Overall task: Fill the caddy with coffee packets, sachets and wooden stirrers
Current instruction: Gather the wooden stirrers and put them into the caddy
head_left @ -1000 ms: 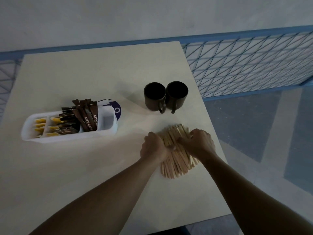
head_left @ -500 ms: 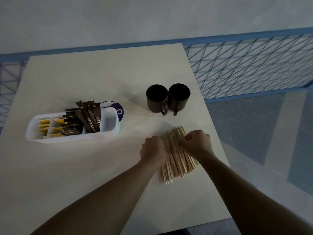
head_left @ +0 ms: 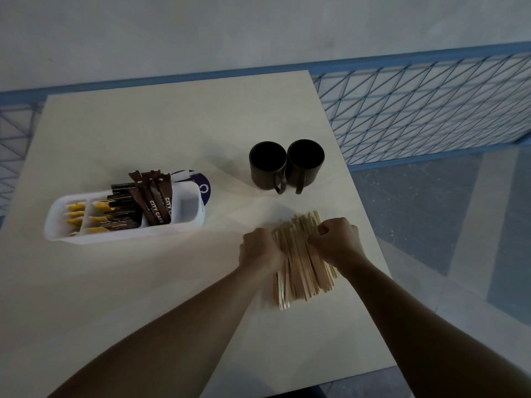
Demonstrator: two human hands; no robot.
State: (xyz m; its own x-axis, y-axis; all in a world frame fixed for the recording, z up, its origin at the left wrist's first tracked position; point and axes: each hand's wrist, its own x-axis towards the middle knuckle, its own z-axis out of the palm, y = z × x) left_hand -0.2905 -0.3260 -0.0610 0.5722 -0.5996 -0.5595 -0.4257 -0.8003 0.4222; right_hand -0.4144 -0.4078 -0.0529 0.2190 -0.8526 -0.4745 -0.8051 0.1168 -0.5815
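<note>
A pile of wooden stirrers [head_left: 301, 271] lies flat on the table at the right. My left hand [head_left: 260, 249] presses against the pile's left side and my right hand [head_left: 337, 242] closes on its right side, both with curled fingers. The white caddy [head_left: 126, 235] stands to the left. Brown coffee packets [head_left: 155, 201] lean in its middle compartment and yellow sachets [head_left: 76, 215] lie in its left compartments. Its right compartment [head_left: 186, 205] shows only white plastic.
Two dark mugs [head_left: 287, 165] stand side by side behind the stirrers. A round blue-and-white packet [head_left: 202, 186] lies behind the caddy. The table's right edge [head_left: 370, 225] runs close to my right hand, with floor and a blue mesh railing [head_left: 416, 107] beyond.
Both hands have squeezed the stirrers into a tighter bundle. The view has shifted slightly, so everything sits a little lower in the frame.
</note>
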